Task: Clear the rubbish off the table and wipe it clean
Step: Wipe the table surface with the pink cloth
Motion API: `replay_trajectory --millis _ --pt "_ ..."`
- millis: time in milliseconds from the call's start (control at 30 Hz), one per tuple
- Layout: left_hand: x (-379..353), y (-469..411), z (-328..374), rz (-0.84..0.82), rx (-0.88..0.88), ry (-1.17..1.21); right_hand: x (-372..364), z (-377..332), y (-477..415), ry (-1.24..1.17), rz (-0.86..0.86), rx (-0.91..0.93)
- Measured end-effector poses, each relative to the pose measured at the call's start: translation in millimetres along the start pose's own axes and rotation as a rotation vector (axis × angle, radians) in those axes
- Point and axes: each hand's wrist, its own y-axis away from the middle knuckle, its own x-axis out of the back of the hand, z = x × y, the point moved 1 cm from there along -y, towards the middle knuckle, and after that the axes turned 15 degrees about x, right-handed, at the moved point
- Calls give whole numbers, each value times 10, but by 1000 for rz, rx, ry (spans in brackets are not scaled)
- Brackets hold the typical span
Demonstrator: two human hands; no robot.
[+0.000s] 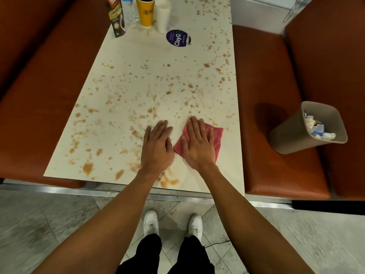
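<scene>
Your right hand (197,147) presses the pink cloth (217,135) flat near the front edge of the table (138,56), likely to rub spots (87,168); your left hand (157,147) lies flat beside it.

Cloth (205,135) under right hand (197,145), left hand (158,145) beside, cups (154,12) far end of table (138,56)

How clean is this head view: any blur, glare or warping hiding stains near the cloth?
Head view: wide-angle warping bows the table edges; the floor looks smeared; the right hand, pink cloth and stains are sharp; the bin casts a soft shadow on the bench; no strong glare.
</scene>
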Motion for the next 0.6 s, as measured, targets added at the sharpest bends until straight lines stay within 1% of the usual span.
replay_trajectory --millis 33,133,167,200,267,367,400,433,500,600 --pt "6 2 -3 -5 4 3 -3 -38 8 0 -10 61" --pt "11 8 -9 0 -8 14 54 32 336 14 -37 326" --pt "11 7 -9 7 -14 17 79 109 458 17 -45 369" --pt "10 2 -11 11 -18 19 97 202 529 18 -45 369" --pt "7 8 -8 12 -14 30 103 326 513 33 -24 252" --pt "7 3 -2 10 -5 64 55 227 169 -3 16 15" --pt "5 -6 -1 9 2 78 46 150 42 -20 14 -22" --pt "5 -12 -5 7 17 103 31 73 -52 -23 6 -20" --pt "25 -22 -22 -7 63 186 11 -39 -82 -7 -21 104" --pt "96 -34 -105 -34 92 246 18 -59 252 23 -43 363"
